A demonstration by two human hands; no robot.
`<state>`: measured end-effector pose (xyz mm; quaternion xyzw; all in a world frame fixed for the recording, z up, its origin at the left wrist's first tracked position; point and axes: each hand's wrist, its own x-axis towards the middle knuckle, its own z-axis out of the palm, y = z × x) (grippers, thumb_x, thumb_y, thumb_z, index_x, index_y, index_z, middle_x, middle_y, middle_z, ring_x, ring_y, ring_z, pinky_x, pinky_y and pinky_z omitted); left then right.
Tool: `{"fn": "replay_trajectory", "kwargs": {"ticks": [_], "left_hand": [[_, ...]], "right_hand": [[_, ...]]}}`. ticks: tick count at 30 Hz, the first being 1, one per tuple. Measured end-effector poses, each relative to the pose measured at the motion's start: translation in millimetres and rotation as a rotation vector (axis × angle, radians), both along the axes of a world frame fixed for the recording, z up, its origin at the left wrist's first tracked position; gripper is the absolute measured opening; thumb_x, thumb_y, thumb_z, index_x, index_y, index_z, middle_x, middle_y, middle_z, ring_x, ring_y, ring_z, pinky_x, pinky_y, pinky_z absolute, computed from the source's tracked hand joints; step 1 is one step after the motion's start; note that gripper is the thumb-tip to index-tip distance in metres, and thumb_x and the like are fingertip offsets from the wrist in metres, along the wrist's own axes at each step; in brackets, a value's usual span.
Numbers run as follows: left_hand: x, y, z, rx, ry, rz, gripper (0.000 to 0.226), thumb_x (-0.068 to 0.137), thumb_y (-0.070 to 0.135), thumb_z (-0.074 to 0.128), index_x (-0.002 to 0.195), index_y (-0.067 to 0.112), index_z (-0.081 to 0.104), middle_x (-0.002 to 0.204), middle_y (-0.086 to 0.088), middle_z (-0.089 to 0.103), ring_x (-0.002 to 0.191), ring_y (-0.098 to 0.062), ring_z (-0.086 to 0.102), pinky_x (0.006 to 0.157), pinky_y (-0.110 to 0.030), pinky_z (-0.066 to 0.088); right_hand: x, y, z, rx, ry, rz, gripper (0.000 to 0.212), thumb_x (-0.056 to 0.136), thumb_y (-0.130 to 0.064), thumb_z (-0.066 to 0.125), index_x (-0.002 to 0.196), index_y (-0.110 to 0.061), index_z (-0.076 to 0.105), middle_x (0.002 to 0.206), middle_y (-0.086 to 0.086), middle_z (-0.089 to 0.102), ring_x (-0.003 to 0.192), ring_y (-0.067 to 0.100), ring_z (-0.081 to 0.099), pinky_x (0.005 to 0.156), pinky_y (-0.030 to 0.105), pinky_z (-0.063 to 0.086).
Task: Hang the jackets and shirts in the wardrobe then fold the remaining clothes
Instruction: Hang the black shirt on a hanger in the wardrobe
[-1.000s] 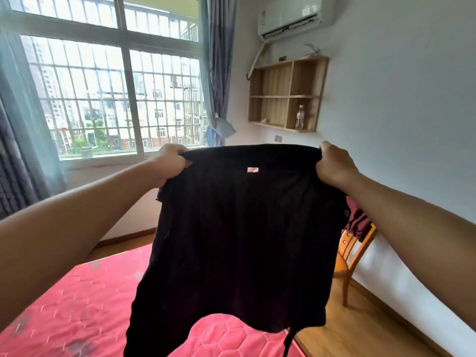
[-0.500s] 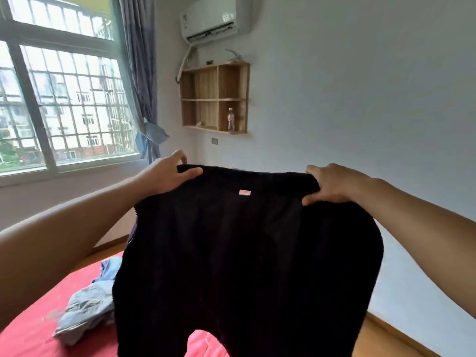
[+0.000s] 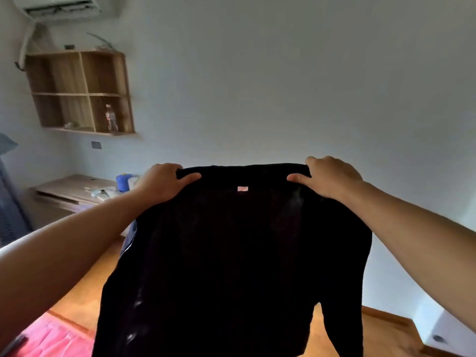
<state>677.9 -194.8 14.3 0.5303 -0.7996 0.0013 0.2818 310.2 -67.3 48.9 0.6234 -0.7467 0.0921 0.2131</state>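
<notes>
Room: a pale wall [image 3: 283, 86] fills most of your view, with wooden floor [image 3: 85, 287] low down at 7 and 5 o'clock.
Top edge, 11 o'clock: an air conditioner [image 3: 59, 6], cut off by the frame.
10 o'clock: a wooden wall shelf [image 3: 79, 91] with four compartments. A clear bottle [image 3: 111, 121] stands upright in the lower right one.
9 o'clock: a desk [image 3: 69, 191] carrying a blue jug [image 3: 125, 182] and some pale items too blurred to name.
7 o'clock corner: a strip of red bedding [image 3: 51, 338].
Garment, place: the black garment [image 3: 231, 266] is held up in the air in front of you, covering the view from the centre down to 6 o'clock.
Garment, axis: its long axis runs from 12 to 6 o'clock, top edge uppermost and lower part running off the bottom of the frame. The top edge is stretched level between your hands, along the 9-to-3 line.
Label: a small pink label [image 3: 242, 188] sits just under the top edge, midway between your hands.
Sleeve: one sleeve hangs at 5 o'clock, pointing toward 6.
Left hand: your left hand [image 3: 161, 184] grasps the left end of the top edge, fingers curled over it and thumb lying on the near face, pointing toward 3 o'clock.
Right hand: your right hand [image 3: 332, 177] grasps the right end the same way, thumb pointing toward 9 o'clock.
Arms: both bare forearms reach in from 8 and 4 o'clock.
</notes>
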Motion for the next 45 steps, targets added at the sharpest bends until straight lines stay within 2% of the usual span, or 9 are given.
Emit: {"fn": "replay_trajectory", "kwargs": {"ticks": [8, 13, 21, 25, 28, 32, 38, 41, 45], "left_hand": [[-118, -14, 2, -0.003, 0.066, -0.267, 0.067, 0.084, 0.084, 0.038, 0.083, 0.023, 0.067, 0.078, 0.005, 0.067, 0.077, -0.017, 0.061, 0.066, -0.035, 0.049], [-182, -4, 7, 0.001, 0.083, -0.462, 0.065, 0.086, 0.082, 0.038, 0.088, 0.025, 0.069, 0.081, 0.004, 0.068, 0.079, -0.019, 0.063, 0.074, -0.038, 0.055], [-269, 44, 6, 0.002, 0.089, -0.781, 0.062, 0.085, 0.083, 0.040, 0.079, 0.026, 0.065, 0.075, 0.004, 0.066, 0.075, -0.019, 0.061, 0.070, -0.037, 0.052], [-314, 93, 5, 0.028, 0.073, -0.958, 0.061, 0.086, 0.081, 0.041, 0.080, 0.025, 0.065, 0.072, 0.002, 0.065, 0.074, -0.019, 0.060, 0.070, -0.037, 0.053], [-340, 139, 4, 0.051, 0.046, -1.081, 0.062, 0.086, 0.081, 0.040, 0.076, 0.023, 0.062, 0.070, 0.000, 0.065, 0.072, -0.018, 0.060, 0.067, -0.036, 0.052], [-366, 207, 2, 0.073, 0.032, -1.253, 0.058, 0.088, 0.078, 0.041, 0.073, 0.025, 0.060, 0.071, 0.001, 0.064, 0.073, -0.017, 0.060, 0.066, -0.035, 0.048], [-394, 320, -2, 0.097, 0.049, -1.480, 0.065, 0.085, 0.084, 0.039, 0.081, 0.026, 0.068, 0.077, 0.001, 0.068, 0.077, -0.020, 0.064, 0.076, -0.039, 0.056], [-399, 380, 3, 0.088, 0.050, -1.562, 0.065, 0.086, 0.080, 0.042, 0.075, 0.021, 0.066, 0.072, -0.003, 0.067, 0.072, -0.022, 0.063, 0.069, -0.037, 0.053], [-402, 458, 12, 0.091, 0.057, -1.678, 0.054, 0.090, 0.075, 0.044, 0.066, 0.029, 0.058, 0.063, 0.004, 0.062, 0.064, -0.015, 0.059, 0.059, -0.032, 0.042]], "right_hand": [[-57, 81, 9, -0.056, -0.016, -0.287, 0.070, 0.083, -0.086, 0.034, 0.084, -0.017, 0.045, 0.076, 0.002, 0.058, 0.065, 0.020, 0.058, 0.054, 0.032, 0.045], [-74, 142, 9, -0.095, -0.016, -0.462, 0.071, 0.083, -0.088, 0.031, 0.082, -0.018, 0.043, 0.074, 0.003, 0.057, 0.062, 0.021, 0.055, 0.051, 0.034, 0.042], [-62, 257, 2, -0.134, 0.021, -0.780, 0.075, 0.084, -0.087, 0.027, 0.090, -0.014, 0.045, 0.077, 0.002, 0.054, 0.064, 0.022, 0.049, 0.052, 0.036, 0.038], [-41, 323, -4, -0.134, 0.022, -0.935, 0.070, 0.085, -0.085, 0.027, 0.082, -0.017, 0.043, 0.071, 0.003, 0.054, 0.059, 0.021, 0.051, 0.048, 0.034, 0.036], [-24, 376, -5, -0.138, -0.003, -1.035, 0.069, 0.086, -0.086, 0.027, 0.078, -0.019, 0.042, 0.069, 0.004, 0.057, 0.060, 0.022, 0.056, 0.051, 0.036, 0.045], [1, 446, -5, -0.116, -0.018, -1.202, 0.073, 0.083, -0.088, 0.022, 0.082, -0.018, 0.044, 0.074, 0.003, 0.058, 0.065, 0.021, 0.057, 0.057, 0.039, 0.049], [38, 541, -2, -0.126, -0.022, -1.413, 0.075, 0.084, -0.088, 0.025, 0.097, -0.017, 0.048, 0.079, -0.001, 0.051, 0.072, 0.022, 0.056, 0.061, 0.040, 0.049], [57, 590, 1, -0.133, -0.020, -1.495, 0.070, 0.085, -0.084, 0.026, 0.089, -0.017, 0.045, 0.075, 0.000, 0.051, 0.066, 0.017, 0.051, 0.060, 0.038, 0.045], [80, 665, 7, -0.186, -0.051, -1.585, 0.074, 0.085, -0.086, 0.027, 0.093, -0.016, 0.051, 0.083, 0.002, 0.058, 0.078, 0.024, 0.060, 0.067, 0.040, 0.051]]}}
